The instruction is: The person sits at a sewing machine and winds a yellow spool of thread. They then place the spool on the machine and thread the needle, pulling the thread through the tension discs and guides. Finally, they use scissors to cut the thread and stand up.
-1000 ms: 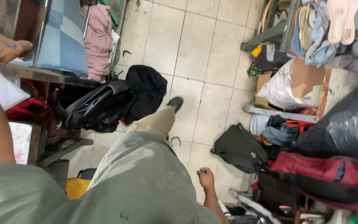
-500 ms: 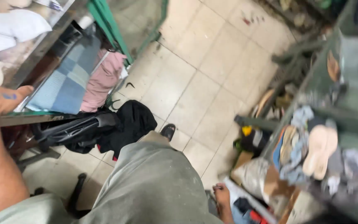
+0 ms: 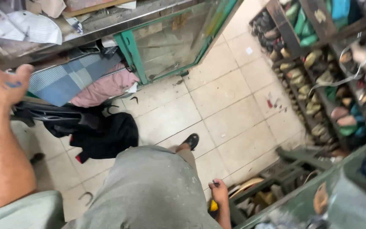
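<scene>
My left hand [image 3: 3,82] is at the upper left with its thumb spread, resting against the edge of a metal counter [image 3: 106,19]. Its fingers run out of the picture. The forearm comes down the left side. My right hand [image 3: 219,191] hangs low beside my grey-trousered leg [image 3: 149,191], fingers curled in, with nothing seen in it. A small yellow thing [image 3: 213,206] lies just below that hand. My foot in a black shoe [image 3: 191,141] stands on the pale tiled floor [image 3: 229,110].
Under the counter lie a blue checked cloth [image 3: 68,80], a pink bundle [image 3: 106,87] and black bags [image 3: 102,133]. A green-framed glass cabinet [image 3: 170,40] stands behind. Shelves of shoes [image 3: 314,72] line the right, with a green metal stand [image 3: 301,169] near my right hand.
The view has swung toward the glass cabinet and the shoe shelves. My left hand stays at the counter edge and my right hand still hangs by my leg.
</scene>
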